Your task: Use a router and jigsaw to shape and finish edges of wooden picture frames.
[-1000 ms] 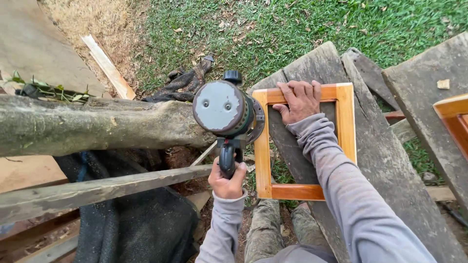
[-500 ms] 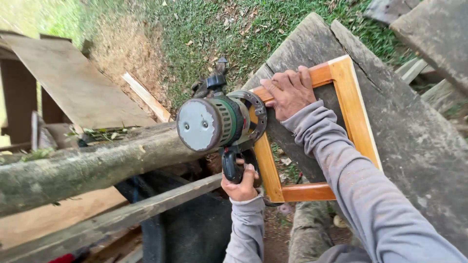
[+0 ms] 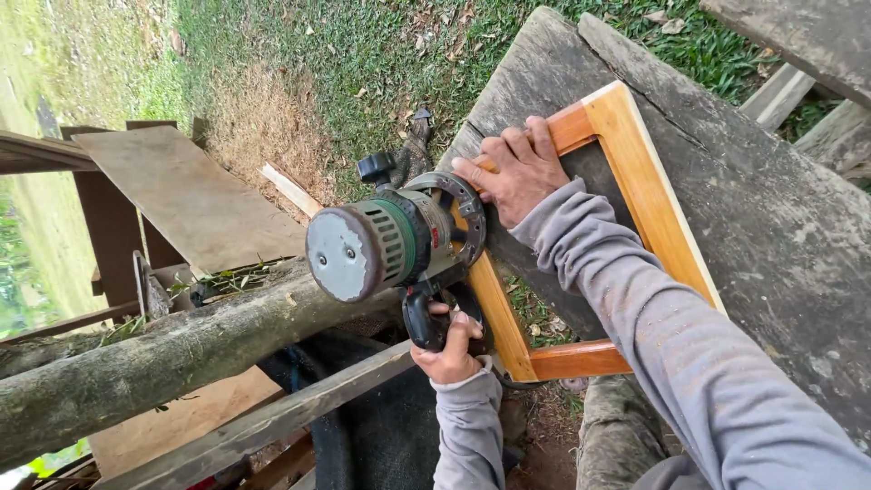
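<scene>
While left hand grip clasps router handle, right hand pins wooden frame, bit hidden

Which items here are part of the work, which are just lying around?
In use: left hand on router; right hand on wooden frame; weathered plank beneath it.
Lying about: log, plywood sheet, wood offcut.

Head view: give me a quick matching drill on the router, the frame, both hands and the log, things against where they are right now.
Things:
1. left hand
2. right hand
3. wooden frame
4. log

Places:
a. lying on the grey plank
b. pressing the frame's top corner
c. around the router handle
d. below the router, left side

Pairs: 1-c, 2-b, 3-a, 4-d
</scene>
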